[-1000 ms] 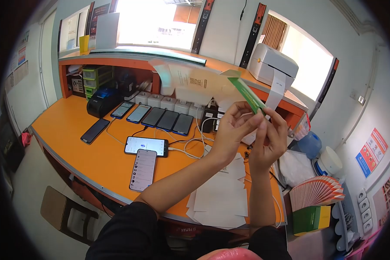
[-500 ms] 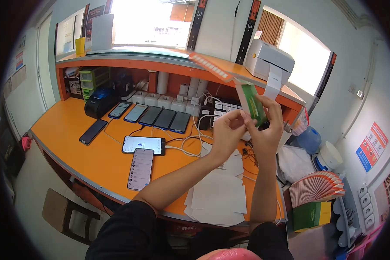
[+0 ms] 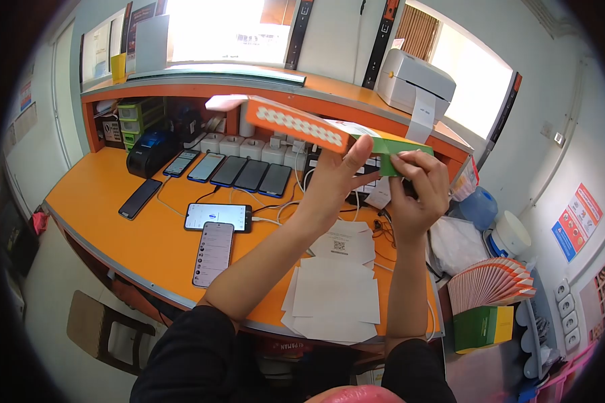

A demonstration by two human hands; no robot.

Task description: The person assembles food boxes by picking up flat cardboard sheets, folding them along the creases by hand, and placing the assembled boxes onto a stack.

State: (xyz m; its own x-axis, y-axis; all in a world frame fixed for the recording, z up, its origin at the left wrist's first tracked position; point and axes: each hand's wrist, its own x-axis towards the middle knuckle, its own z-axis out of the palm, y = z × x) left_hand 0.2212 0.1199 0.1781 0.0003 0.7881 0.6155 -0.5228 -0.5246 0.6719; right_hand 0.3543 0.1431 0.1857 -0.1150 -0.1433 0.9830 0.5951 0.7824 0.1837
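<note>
A cardboard box (image 3: pixel 296 126), orange with white round patterns along one side and green and yellow at its right end, is held up above the desk. My left hand (image 3: pixel 333 181) grips it from below, its thumb against the side near the middle. At the green end, the fingers of my right hand (image 3: pixel 420 191) are closed on a green flap (image 3: pixel 390 164). A pale flap (image 3: pixel 227 102) sticks out at the far left end. White paper sheets (image 3: pixel 336 295), one with a printed square code, lie on the desk below my forearms.
Several phones (image 3: pixel 249 176) line the back of the orange desk (image 3: pixel 107 195), with cables trailing across. Two more phones overlap in front (image 3: pixel 214 255). A label printer (image 3: pixel 417 80) stands on the shelf. Fanned folded cardboard (image 3: pixel 491 289) and a green-yellow box (image 3: pixel 480 329) are at right.
The box has opened out from a thin, edge-on shape and now stretches leftward, showing its orange side. My left hand has moved up and left onto it; my right hand has shifted slightly.
</note>
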